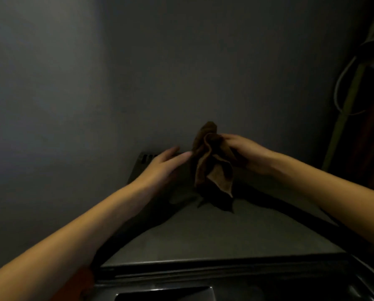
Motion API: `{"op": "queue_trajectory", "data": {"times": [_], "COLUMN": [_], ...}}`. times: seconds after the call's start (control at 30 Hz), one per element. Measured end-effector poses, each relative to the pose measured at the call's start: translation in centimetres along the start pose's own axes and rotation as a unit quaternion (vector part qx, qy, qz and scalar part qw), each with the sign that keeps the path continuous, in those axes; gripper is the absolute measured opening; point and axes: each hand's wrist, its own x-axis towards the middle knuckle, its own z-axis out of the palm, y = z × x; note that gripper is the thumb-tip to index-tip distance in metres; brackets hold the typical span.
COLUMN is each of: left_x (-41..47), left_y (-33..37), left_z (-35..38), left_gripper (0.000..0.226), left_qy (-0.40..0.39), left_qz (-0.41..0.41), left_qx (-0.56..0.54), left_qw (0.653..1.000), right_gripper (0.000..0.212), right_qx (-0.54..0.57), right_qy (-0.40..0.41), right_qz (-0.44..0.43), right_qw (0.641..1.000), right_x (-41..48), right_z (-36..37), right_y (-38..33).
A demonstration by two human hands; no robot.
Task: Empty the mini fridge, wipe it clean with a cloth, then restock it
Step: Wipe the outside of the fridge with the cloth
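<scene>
The scene is dim. I look down on the flat grey top of the mini fridge (214,233), which stands against a wall. My right hand (247,153) grips a crumpled brown cloth (212,161) and holds it up above the back of the fridge top, its corners hanging down. My left hand (164,164) is stretched out just left of the cloth, fingers straight, its fingertips close to or touching the cloth's edge. The fridge's inside is hidden from here.
A plain grey wall (138,72) fills the background. At the right edge stand a pale green post (344,118) and a looping white cable (339,94). The fridge's dark front edge (214,272) runs along the bottom.
</scene>
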Motion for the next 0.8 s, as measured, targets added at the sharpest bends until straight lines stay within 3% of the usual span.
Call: {"op": "queue_trajectory", "data": {"times": [0.1,0.2,0.37,0.43,0.5,0.6,0.67,0.73,0.8], "left_x": [0.6,1.4,1.9,1.3,0.3,-2.7,-3.8,-3.6,-3.3], "left_y": [0.6,0.2,1.0,1.5,1.7,1.5,0.4,-0.9,-2.0], "left_z": [1.1,0.6,-3.3,-5.4,-7.6,-10.1,-10.1,-8.1,-5.6], "left_gripper": [0.046,0.028,0.051,0.055,0.05,0.06,0.066,0.065,0.056], "left_qy": [-0.107,-0.097,-0.079,-0.101,-0.191,-0.309,-0.325,-0.303,-0.332], "left_qz": [-0.013,0.018,0.07,0.141,0.152,0.138,0.15,0.21,0.259], "left_qx": [-0.03,0.043,0.169,0.303,0.404,0.41,0.425,0.506,0.525], "left_qw": [0.994,0.994,0.98,0.937,0.882,0.847,0.831,0.78,0.739], "right_gripper": [0.024,0.029,0.035,0.03,0.024,0.022,0.023,0.024,0.025], "right_qx": [-0.042,-0.209,-0.356,-0.379,-0.374,-0.328,-0.308,-0.312,-0.348], "right_qy": [0.004,0.071,0.046,-0.009,-0.027,0.02,0.065,0.082,0.074], "right_qz": [-0.055,-0.139,-0.189,-0.161,-0.147,-0.137,-0.117,-0.107,-0.105], "right_qw": [0.998,0.965,0.914,0.911,0.915,0.934,0.942,0.941,0.929], "right_x": [-1.3,-2.3,-3.7,-3.5,-3.1,-2.6,-1.8,0.1,2.1], "right_z": [1.8,2.0,3.3,4.8,5.3,4.5,4.0,4.3,4.8], "right_y": [-1.3,-1.9,-0.5,0.2,0.8,1.4,1.9,2.5,2.9]}}
